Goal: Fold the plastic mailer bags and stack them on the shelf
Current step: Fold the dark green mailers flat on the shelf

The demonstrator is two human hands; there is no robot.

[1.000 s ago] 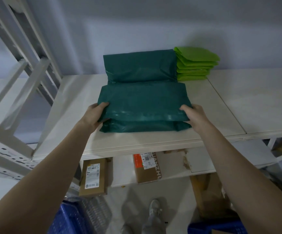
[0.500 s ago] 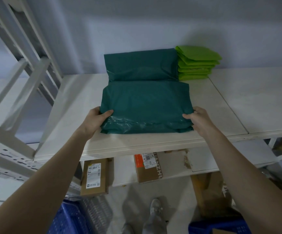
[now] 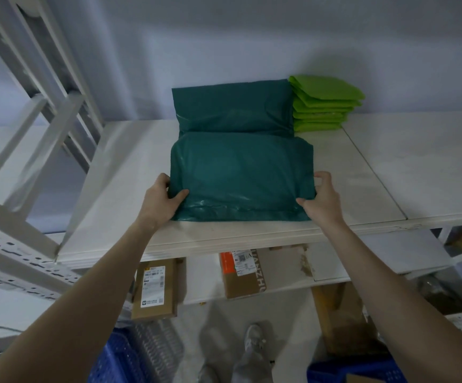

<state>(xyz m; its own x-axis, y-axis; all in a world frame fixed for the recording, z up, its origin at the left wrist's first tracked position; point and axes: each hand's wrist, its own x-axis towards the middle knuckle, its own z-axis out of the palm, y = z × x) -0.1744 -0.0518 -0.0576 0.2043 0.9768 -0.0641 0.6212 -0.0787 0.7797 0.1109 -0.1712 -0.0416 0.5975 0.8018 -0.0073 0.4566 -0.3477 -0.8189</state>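
A folded dark green mailer bag stack (image 3: 242, 175) lies flat on the white shelf (image 3: 130, 172) near its front edge. My left hand (image 3: 162, 199) grips its left front corner, thumb on top. My right hand (image 3: 319, 199) touches the right front corner with thumb against the bag and fingers curled loosely above the edge. Behind it a second dark green mailer stack (image 3: 234, 107) leans against the wall. A pile of bright green folded mailers (image 3: 325, 106) sits to its right.
A white metal shelf frame (image 3: 35, 125) slants at the left. Cardboard boxes (image 3: 155, 291) (image 3: 242, 273) sit on the lower shelf. Blue crates (image 3: 122, 360) stand on the floor beside my shoe (image 3: 254, 341). The shelf board to the right (image 3: 417, 161) is bare.
The front dark green stack has been pushed back and settled flat on the shelf against the rear stack. My right hand's fingers have loosened at the corner.
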